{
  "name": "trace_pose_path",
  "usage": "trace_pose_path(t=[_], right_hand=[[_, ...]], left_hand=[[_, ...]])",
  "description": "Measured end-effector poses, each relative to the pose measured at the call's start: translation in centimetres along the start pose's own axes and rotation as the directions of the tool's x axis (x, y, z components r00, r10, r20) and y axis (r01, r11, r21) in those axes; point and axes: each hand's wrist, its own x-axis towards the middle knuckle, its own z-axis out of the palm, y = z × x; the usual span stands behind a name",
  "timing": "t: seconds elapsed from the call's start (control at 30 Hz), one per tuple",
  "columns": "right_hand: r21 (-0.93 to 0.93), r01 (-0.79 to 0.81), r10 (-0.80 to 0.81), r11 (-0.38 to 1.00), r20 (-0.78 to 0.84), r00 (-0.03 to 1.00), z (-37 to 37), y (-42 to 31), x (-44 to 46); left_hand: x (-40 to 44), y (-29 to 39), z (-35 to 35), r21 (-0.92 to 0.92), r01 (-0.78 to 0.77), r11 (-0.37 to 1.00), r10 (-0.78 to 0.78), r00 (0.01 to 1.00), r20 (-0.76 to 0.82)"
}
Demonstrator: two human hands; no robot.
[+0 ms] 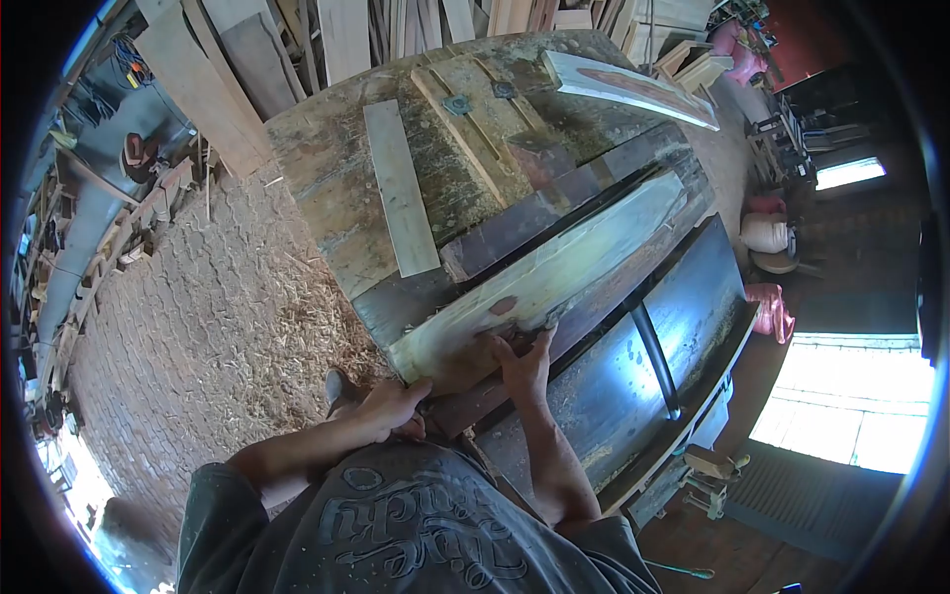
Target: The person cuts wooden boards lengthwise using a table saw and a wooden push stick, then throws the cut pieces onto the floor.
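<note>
A long pale wooden board point(554, 262) with a dark knot lies slantwise along the near edge of the workbench point(327, 178). My left hand point(394, 408) is at the board's near end, thumb on its corner and the other fingers curled below, partly hidden. Farther along, my right hand point(524, 364) grips the board's lower edge, its thumb and forefinger spread against the face. A dark brown beam point(475, 401) runs beneath the board on my side.
On the bench lie a thin grey plank point(401, 188), a grooved wooden piece point(465, 119) and a white-edged board point(633, 89). At right is a dark metal machine table point(633, 346) with a black bar point(655, 356). Shavings point(297, 346) cover the floor; planks point(213, 89) lean behind.
</note>
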Motion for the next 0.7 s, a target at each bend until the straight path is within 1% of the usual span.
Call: trace_pose_path(t=[0.07, 0.1, 0.17, 0.27, 0.37, 0.43, 0.5, 0.57, 0.63, 0.7], right_hand=[[-0.026, 0.021, -0.022, 0.999, -0.018, 1.000, -0.4, -0.1, 0.5], [-0.034, 0.021, -0.022, 0.999, -0.023, 0.999, -0.6, -0.1, 0.7], [-0.041, 0.020, -0.021, 0.999, -0.033, 0.999, -1.0, -0.2, 1.3], [-0.035, 0.014, -0.015, 0.999, -0.015, 1.000, -1.7, -0.4, 2.1], [-0.077, 0.017, -0.019, 0.997, -0.035, 0.999, -2.2, -0.1, 2.9], [-0.028, 0.043, -0.044, 0.999, -0.023, 0.999, -2.4, 1.0, 4.0], [-0.036, 0.060, -0.061, 0.998, -0.032, 0.998, -2.8, 0.9, 4.4], [-0.044, 0.078, -0.080, 0.996, -0.041, 0.996, -3.2, 0.6, 4.9], [-0.071, 0.086, -0.090, 0.994, -0.046, 0.995, -3.6, 0.4, 5.3], [-0.033, 0.118, -0.119, 0.992, -0.047, 0.992, -4.0, 0.7, 5.8]], left_hand=[[-0.4, 0.7, 0.8, -0.070, -0.055, 0.996, 0.052, 0.998, -0.045], [-0.2, 1.0, 1.0, -0.067, -0.056, 0.996, 0.053, 0.998, -0.046], [0.3, 1.7, 1.3, -0.112, -0.012, 0.994, 0.009, 1.000, -0.020], [0.6, 2.2, 2.2, -0.103, -0.043, 0.994, 0.038, 0.998, -0.048], [1.0, 2.7, 2.8, -0.088, -0.072, 0.993, 0.070, 0.997, -0.028], [1.1, 3.2, 3.5, -0.095, -0.070, 0.993, 0.066, 0.997, -0.044], [0.8, 4.1, 4.1, -0.101, -0.071, 0.992, 0.065, 0.996, -0.060], [0.6, 4.8, 4.5, -0.092, -0.034, 0.995, 0.030, 0.999, -0.045], [1.2, 5.0, 5.0, -0.090, -0.063, 0.994, 0.057, 0.996, -0.062], [1.6, 5.3, 5.4, -0.085, -0.090, 0.992, 0.084, 0.993, -0.080]])
